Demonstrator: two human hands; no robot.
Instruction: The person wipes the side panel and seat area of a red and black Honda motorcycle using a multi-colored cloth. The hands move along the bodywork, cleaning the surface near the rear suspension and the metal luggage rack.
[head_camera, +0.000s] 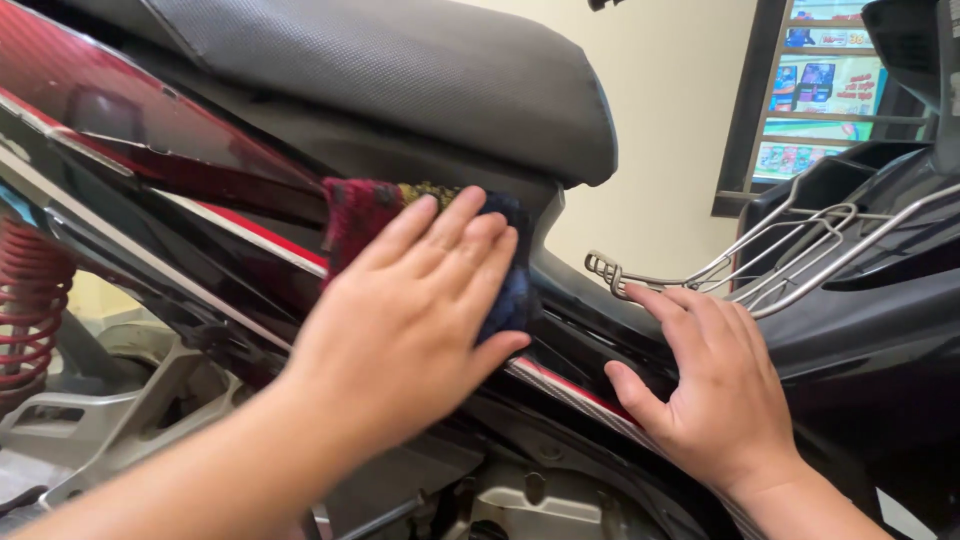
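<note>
My left hand (410, 310) lies flat with fingers together, pressing a patterned red, blue and yellow cloth (360, 215) against the glossy black and red side panel (215, 235) of a motorbike, just below the black seat (400, 70). My right hand (705, 385) rests open on the black body panel (840, 350) further forward, thumb spread, fingertips near the end of a chrome wire rack (790, 255). It holds nothing.
A red coil shock spring (30, 300) sits at the far left. Grey metal frame and engine parts (520, 495) lie below the panel. A cream wall (670, 110) and a window frame with colourful posters (820, 90) stand behind.
</note>
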